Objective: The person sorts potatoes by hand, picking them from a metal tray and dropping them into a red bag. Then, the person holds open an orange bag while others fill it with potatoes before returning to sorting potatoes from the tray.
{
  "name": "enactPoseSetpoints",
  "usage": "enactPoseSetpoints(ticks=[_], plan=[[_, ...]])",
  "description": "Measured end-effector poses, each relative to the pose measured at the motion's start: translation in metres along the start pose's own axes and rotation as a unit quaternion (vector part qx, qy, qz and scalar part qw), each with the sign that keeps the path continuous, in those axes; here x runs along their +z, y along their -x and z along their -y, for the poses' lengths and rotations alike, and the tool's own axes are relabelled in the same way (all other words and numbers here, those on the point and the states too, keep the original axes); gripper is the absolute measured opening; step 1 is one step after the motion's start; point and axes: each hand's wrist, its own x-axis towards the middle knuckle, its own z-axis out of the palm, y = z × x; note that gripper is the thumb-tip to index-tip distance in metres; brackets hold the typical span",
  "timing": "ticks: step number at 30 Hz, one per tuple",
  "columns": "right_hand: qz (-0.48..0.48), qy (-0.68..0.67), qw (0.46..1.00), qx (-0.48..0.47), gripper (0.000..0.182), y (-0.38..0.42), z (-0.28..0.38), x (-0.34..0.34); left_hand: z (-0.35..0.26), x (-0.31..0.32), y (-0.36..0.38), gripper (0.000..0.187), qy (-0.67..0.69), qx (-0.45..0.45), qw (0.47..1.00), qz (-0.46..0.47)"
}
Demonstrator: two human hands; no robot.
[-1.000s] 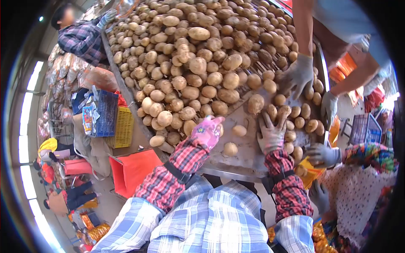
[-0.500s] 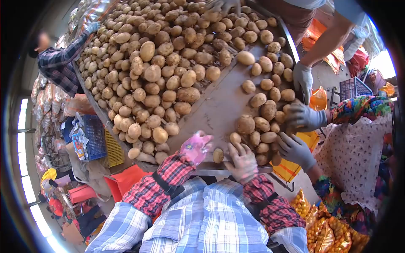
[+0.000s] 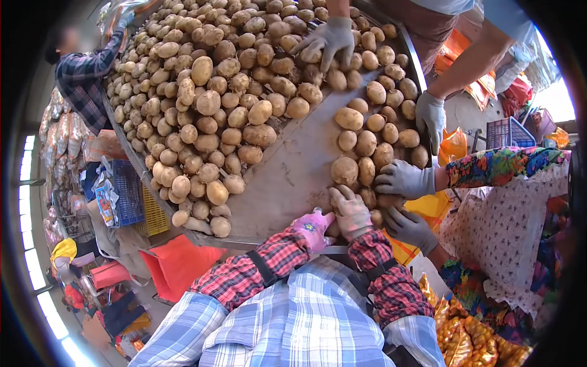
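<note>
Potato cluster (image 3: 365,144): we're seeing it lying on the table's right side, its near end beside the right hand.
Right hand (image 3: 353,214): gloved, fingers bending close together by the near potatoes; grip hidden, we're not able to tell.
Left hand (image 3: 313,229): pink glove, almost meeting the right; we're not able to tell if it's holding anything.
Patterned-sleeve co-worker: one gray glove (image 3: 403,179) resting at the cluster's edge, the other just below.
Potato heap (image 3: 208,104): piling up across the far left, bare metal table (image 3: 275,205) separating it.
Front rim (image 3: 241,244): sitting near; we're judging a hard push could be rolling potatoes over.
Crowded hands: bumping seems possible, the gloves working so close.
</note>
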Motion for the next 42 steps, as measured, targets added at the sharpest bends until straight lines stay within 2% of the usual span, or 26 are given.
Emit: enactPoseSetpoints(ticks=[2,3,4,5,6,9,10,12,14,16,18,19,20,21,22,25,26,28,30,31,32,34,36,38,39,42], plan=[[-0.071,-0.089,0.993,0.039,0.052,0.011,-0.009,0.001,0.018,0.012,-0.01,0.062,0.016,0.004,1.0,-0.02],[-0.139,-0.177,0.971,0.079,0.052,0.015,-0.017,0.005,0.043,0.033,-0.026,0.062,0.238,0.075,0.967,-0.049],[-0.167,-0.18,0.962,0.123,0.052,0.017,-0.033,0.016,0.06,0.042,-0.033,0.061,0.447,0.142,0.88,-0.075],[-0.158,-0.263,0.934,0.184,0.05,0.019,-0.026,0.005,0.065,0.029,-0.022,0.06,0.638,0.075,0.766,0.013],[-0.146,-0.344,0.895,0.245,0.049,0.021,-0.012,-0.007,0.071,0.023,-0.016,0.06,0.638,0.073,0.766,0.01],[-0.123,-0.536,0.824,0.135,0.047,0.019,0.017,0.004,0.058,0.005,0.0,0.06,0.85,0.093,0.505,0.12],[-0.129,-0.331,0.933,0.061,0.044,0.022,0.024,0.005,0.06,0.011,-0.002,0.06,0.849,0.096,0.505,0.118],[-0.117,-0.161,0.979,-0.046,0.043,0.012,0.032,-0.007,0.071,0.031,-0.007,0.063,0.899,0.101,0.405,0.135],[-0.078,-0.191,0.976,-0.067,0.04,-0.003,0.033,-0.016,0.071,0.041,-0.012,0.066,0.904,0.078,0.413,0.072],[-0.058,-0.177,0.974,-0.132,0.033,-0.016,0.025,-0.029,0.08,0.049,-0.022,0.065,0.908,0.175,0.353,0.145],[-0.184,-0.129,0.968,-0.115,0.028,-0.044,-0.006,-0.037,0.076,0.041,-0.023,0.063,0.903,0.215,0.335,0.16],[-0.234,0.025,0.97,-0.054,0.033,-0.059,-0.014,-0.047,0.068,0.035,-0.021,0.062,0.896,0.245,0.339,0.151],[-0.155,0.059,0.985,0.055,0.038,-0.077,-0.02,-0.056,0.063,0.028,-0.019,0.06,0.887,0.273,0.345,0.141],[-0.071,0.22,0.973,0.013,0.04,-0.091,-0.027,-0.066,0.06,0.019,-0.016,0.06,0.883,0.281,0.342,0.158],[-0.07,0.216,0.974,0.005,0.04,-0.107,-0.019,-0.062,0.075,0.031,-0.029,0.063,0.888,0.264,0.344,0.152],[0.197,0.29,0.932,0.091,0.046,-0.135,0.002,-0.059,0.083,0.042,-0.046,0.071,0.892,0.26,0.339,0.146],[0.191,0.294,0.933,0.087,0.046,-0.134,0.0,-0.061,0.074,0.031,-0.041,0.071,0.891,0.251,0.356,0.129],[0.106,0.195,0.974,0.034,0.032,-0.119,0.0,-0.063,0.062,0.014,-0.032,0.071,0.888,0.244,0.374,0.109],[-0.005,-0.124,0.976,0.18,0.027,-0.108,-0.002,-0.058,0.058,0.007,-0.03,0.072,0.882,0.281,0.365,0.099],[-0.017,-0.493,0.852,0.175,0.031,-0.098,-0.031,-0.035,0.06,0.008,-0.029,0.072,0.884,0.284,0.359,0.091],[-0.039,-0.61,0.782,0.121,0.039,-0.082,-0.02,-0.03,0.063,0.011,-0.028,0.072,0.889,0.266,0.365,0.069],[-0.065,-0.632,0.771,0.034,0.045,-0.053,0.043,-0.04,0.061,0.014,-0.022,0.072,0.895,0.248,0.368,0.042],[0.013,-0.686,0.726,0.049,0.044,-0.047,0.049,-0.046,0.048,0.005,-0.008,0.069,0.892,0.251,0.375,0.022],[0.03,-0.679,0.733,0.019,0.05,-0.049,0.054,-0.051,0.067,0.018,-0.01,0.06,0.895,0.229,0.382,0.022],[0.042,-0.637,0.769,0.032,0.055,-0.048,0.062,-0.052,0.074,0.015,0.001,0.059,0.871,0.139,0.472,-0.019],[0.098,-0.641,0.759,-0.059,0.056,-0.031,0.131,-0.053,0.109,0.036,0.038,0.053,0.914,0.183,0.358,-0.061]])
